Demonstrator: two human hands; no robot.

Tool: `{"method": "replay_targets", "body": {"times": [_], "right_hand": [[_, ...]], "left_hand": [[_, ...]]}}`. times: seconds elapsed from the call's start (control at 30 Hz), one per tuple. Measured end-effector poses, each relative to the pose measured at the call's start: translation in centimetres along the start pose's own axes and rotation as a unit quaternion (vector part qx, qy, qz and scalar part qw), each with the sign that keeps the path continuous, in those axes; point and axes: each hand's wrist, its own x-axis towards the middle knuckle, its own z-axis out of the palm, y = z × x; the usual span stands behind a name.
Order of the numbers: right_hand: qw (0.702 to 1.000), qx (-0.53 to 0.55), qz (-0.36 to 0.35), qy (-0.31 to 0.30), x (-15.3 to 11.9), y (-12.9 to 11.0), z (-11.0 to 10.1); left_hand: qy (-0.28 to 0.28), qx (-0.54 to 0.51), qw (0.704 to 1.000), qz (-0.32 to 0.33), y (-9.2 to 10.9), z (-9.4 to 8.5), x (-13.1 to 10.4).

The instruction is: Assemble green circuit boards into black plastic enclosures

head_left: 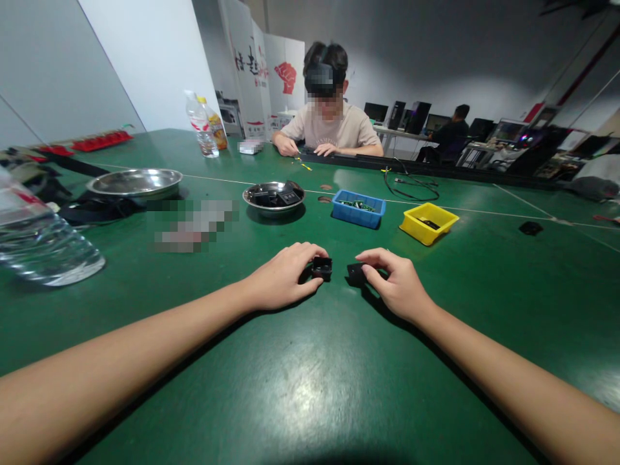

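2 blk pcs (321, 271) (356, 275) held, bowl (274, 210), blue bin (356, 217), yel bin (419, 232) beyond

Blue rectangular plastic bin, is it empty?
Not empty: small green pieces show inside the blue rectangular plastic bin. How deep they lie, I cannot tell.

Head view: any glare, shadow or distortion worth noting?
Head view: glare whitens the near table; shadows lie under the left forearm and right forearm; same view: the black part in the left hand shows little detail; the cut-off bottle at left looks stretched; pixelated blocks cover a patch left of the metal bowl.
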Motion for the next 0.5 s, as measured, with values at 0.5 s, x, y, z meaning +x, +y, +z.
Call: {"method": "replay_targets", "body": {"times": [0.5], "right_hand": [[0.992, -0.117, -0.005, -0.046, 0.46, 0.03, -0.19]], "left_hand": [[0.005, 0.000, 1.000, -0.002, 0.00, 0.05, -0.02]]}}
